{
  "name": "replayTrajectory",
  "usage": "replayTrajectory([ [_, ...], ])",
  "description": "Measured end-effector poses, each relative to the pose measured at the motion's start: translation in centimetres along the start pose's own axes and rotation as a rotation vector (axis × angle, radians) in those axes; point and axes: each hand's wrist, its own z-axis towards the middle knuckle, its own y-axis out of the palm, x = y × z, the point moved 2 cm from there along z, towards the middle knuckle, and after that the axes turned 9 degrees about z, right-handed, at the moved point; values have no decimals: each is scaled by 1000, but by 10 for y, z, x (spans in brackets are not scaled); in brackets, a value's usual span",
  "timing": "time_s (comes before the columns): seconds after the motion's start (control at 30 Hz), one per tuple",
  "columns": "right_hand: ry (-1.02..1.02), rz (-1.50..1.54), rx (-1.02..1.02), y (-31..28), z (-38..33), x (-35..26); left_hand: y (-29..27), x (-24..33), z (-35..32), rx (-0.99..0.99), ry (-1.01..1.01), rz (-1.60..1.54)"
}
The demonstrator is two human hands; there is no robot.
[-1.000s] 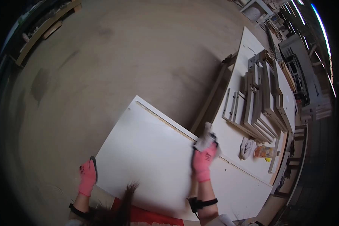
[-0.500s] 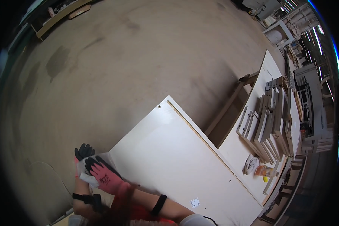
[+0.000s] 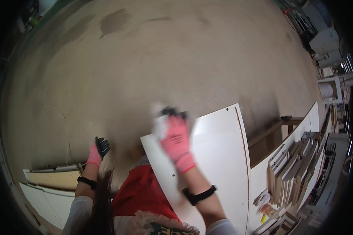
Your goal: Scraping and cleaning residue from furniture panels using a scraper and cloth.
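A large white panel (image 3: 219,156) with drilled holes and a groove along its right side lies in front of me. My right hand (image 3: 175,137), in a pink glove with black fingers, is at the panel's far left edge, closed on a white cloth (image 3: 159,124). Both hand and cloth are smeared by motion. Left of the panel, my left hand (image 3: 99,150) hangs over the floor in a matching glove. Its fingers are stretched out and hold nothing.
Beside the panel on the right is a white surface with a stack of narrow boards (image 3: 296,166), a bundled cloth (image 3: 262,197) and a clear orange-tinted bottle (image 3: 267,209). Boards (image 3: 53,179) lie low on the left. A thin cable (image 3: 66,133) runs over the floor.
My hands were together on the cloth at the panel's left corner. My left hand has let go and moved away; my right has carried the cloth along the far edge. The view has shifted.
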Motion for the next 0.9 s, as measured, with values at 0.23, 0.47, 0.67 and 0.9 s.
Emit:
replayTrajectory([
  [0.23,-413,120,-468,25,-134,-76,71,41,-14,-361,345,17],
  [0.47,106,543,-259,19,-145,-80,221,116,-80,-817,413,609],
  [0.67,225,335,-39,36,-69,-87,348,97,-148,-839,623,1112],
  [0.9,357,1290,916,122,-260,-78,404,-6,-160,-586,1091,1439],
])
